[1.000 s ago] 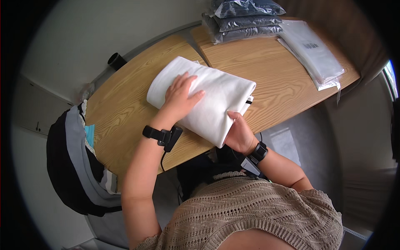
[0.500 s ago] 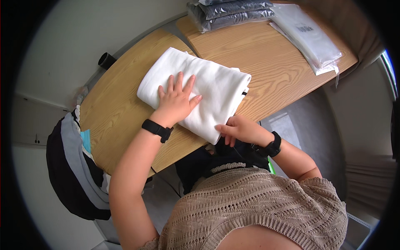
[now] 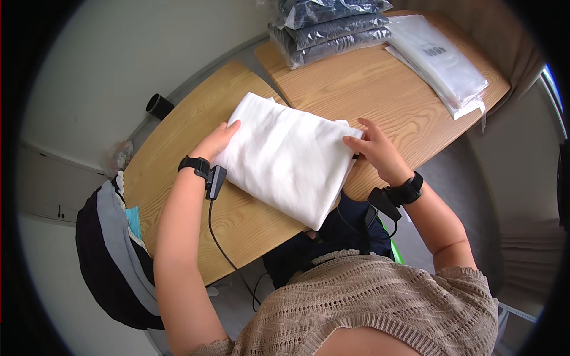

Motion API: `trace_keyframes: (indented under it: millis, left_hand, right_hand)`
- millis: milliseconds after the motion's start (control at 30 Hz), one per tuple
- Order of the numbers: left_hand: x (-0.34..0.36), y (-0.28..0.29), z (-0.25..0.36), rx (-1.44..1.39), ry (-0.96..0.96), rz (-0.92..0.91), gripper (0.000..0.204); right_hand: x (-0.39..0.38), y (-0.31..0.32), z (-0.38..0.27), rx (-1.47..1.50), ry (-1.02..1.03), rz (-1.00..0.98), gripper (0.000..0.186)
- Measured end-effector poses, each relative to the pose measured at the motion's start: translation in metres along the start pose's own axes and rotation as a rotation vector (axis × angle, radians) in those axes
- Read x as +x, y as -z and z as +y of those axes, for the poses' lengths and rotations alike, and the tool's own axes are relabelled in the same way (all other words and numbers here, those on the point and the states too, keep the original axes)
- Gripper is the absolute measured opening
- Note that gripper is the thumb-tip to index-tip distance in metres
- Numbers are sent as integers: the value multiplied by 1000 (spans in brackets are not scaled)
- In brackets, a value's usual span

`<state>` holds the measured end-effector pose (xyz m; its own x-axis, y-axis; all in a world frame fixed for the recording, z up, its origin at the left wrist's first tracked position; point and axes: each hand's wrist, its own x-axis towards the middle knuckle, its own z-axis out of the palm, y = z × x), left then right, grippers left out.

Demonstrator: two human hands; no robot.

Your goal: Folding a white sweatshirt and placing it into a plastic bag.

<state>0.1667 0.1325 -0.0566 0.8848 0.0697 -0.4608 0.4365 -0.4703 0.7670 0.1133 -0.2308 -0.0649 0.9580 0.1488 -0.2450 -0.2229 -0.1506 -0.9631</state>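
Note:
A folded white cloth garment (image 3: 285,157) lies on the wooden table (image 3: 178,157), one corner reaching over the near edge. My left hand (image 3: 218,141) grips its left edge, thumb on top and the other fingers hidden beneath or behind the fold. At the right end, my right hand (image 3: 377,148) pinches the upper right corner with the thumb on top. A small dark patch shows at the garment's edge below that hand. Each wrist wears a black strap with a small cabled device.
Clear bags of dark folded clothing (image 3: 332,29) are stacked at the back. Flat clear plastic bags (image 3: 436,56) lie at the far right. Dark and grey clothes (image 3: 113,255) hang at the table's left end. A black cylinder (image 3: 159,107) is beyond the left edge.
My left hand has gone from lying flat on the garment to gripping its left edge. My right hand has moved up from the near corner to the upper right corner.

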Motion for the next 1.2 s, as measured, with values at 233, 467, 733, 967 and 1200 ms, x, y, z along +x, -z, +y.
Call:
trace_keyframes:
  millis: [233, 467, 733, 967, 1200]
  left_hand:
    - [14, 0, 3, -301, 86, -110, 54]
    - [-34, -3, 6, -379, -101, 59, 38]
    - [-127, 39, 47, -466, -754, 372, 38]
    - [-169, 2, -47, 176, -563, 336, 32]
    - [-218, -56, -65, 166, -554, 302, 55]
  right_hand:
    - [16, -4, -2, 9, 6, -68, 76]
    - [6, -15, -9, 185, 7, -117, 52]
    - [-11, -5, -113, 109, 699, -106, 56]
    - [-32, 9, -64, -839, 1213, 65, 38]
    - [-75, 27, 7, -731, 927, -139, 35]
